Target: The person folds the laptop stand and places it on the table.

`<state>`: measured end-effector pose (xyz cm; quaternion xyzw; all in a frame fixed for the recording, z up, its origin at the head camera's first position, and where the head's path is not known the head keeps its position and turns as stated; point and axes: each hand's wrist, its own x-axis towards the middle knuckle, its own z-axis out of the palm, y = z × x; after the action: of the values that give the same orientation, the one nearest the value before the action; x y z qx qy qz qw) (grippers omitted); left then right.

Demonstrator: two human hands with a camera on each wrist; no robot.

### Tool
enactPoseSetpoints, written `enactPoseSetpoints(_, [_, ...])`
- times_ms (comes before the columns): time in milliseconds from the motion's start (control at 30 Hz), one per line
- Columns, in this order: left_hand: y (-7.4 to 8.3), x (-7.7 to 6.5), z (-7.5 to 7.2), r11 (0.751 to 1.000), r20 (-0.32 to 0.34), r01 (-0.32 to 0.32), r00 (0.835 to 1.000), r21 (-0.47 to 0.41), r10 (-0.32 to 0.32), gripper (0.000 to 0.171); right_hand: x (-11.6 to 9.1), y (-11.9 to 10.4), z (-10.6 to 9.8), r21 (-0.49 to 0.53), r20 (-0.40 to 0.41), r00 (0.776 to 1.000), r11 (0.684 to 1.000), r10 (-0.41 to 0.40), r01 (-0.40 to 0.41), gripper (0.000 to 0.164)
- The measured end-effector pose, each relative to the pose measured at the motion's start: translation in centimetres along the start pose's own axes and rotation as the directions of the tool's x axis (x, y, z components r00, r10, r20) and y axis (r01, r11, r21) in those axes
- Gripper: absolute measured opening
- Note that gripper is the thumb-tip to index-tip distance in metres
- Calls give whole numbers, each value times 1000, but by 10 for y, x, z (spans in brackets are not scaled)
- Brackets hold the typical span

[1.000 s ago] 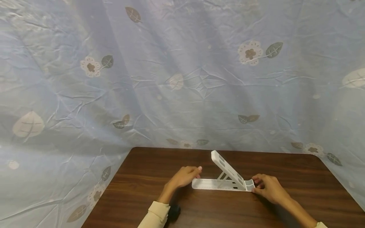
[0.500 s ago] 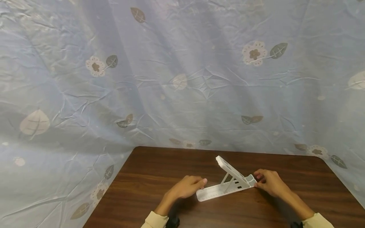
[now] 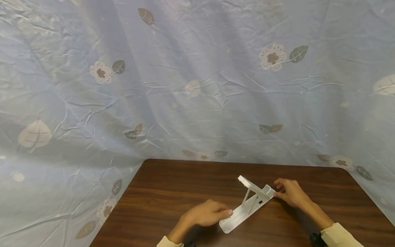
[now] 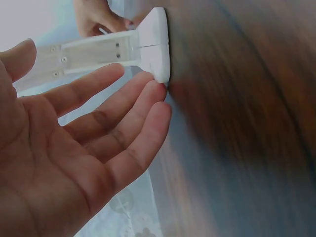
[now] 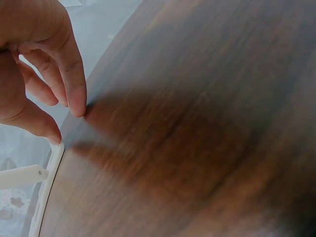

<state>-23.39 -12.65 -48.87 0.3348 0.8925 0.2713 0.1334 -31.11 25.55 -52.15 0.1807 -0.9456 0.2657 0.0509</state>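
- Hanging across the far side and down the left, wrinkled and pale blue-grey: patterned cloth [image 3: 191, 113], printed with leaves [image 3: 146, 16] and flowers [image 3: 273, 57].
- Spreading out in front of the cloth, dark brown and wood-grained, with rounded far corners: tabletop [image 3: 172, 181].
- Lying on the tabletop, right of its middle and between both hands: white folding device stand [image 3: 247, 208]. Base slanting from near left to far right; upper panel [image 3: 254, 187] raised, leaning up and leftward from the far right end, propped on thin struts [image 3: 246, 197].
- Reaching in from the near left: left hand [image 3: 206, 213], fingers extended and only slightly bent, thumb well apart from them in the left wrist view. Fingertips touching the edge of the stand's near left end, without curling round it.
- Reaching in from the near right: right hand [image 3: 291, 192], loosely curved, with a gap between thumb and fingers. Thumb tip touching the stand's far right end; fingers apart from it in the right wrist view.
- Covering both forearms at the near side: cream sleeves [image 3: 340, 236].
- Showing just beside the right cuff: small black wrist device [image 3: 316, 239].
- Piercing the base near the panel's lower end: dark slot [image 3: 260, 202].
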Motion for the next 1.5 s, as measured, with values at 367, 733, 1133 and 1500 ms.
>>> enactPoseSetpoints(367, [23, -2, 8, 996, 57, -78, 996, 52, 75, 43, 5, 0, -1, -4, -12, 1000, 1000, 1, -1, 42])
enactPoseSetpoints(733, [40, -4, 16, 989, 112, -135, 986, 67, 127, 40, 9, -1, 0, -16, -24, 1000, 1000, 3, -3, 36])
enactPoseSetpoints(1133, [51, 1, 35, 979, 199, -201, 961, 19, 193, 39, 16, -4, 3, -14, -17, 1000, 1000, 16, -16, 29])
enactPoseSetpoints(1500, [74, 6, 40, 962, 305, -265, 924, 72, 232, 32, 24, -7, 7, -2, -15, 1000, 1000, 22, -22, 29])
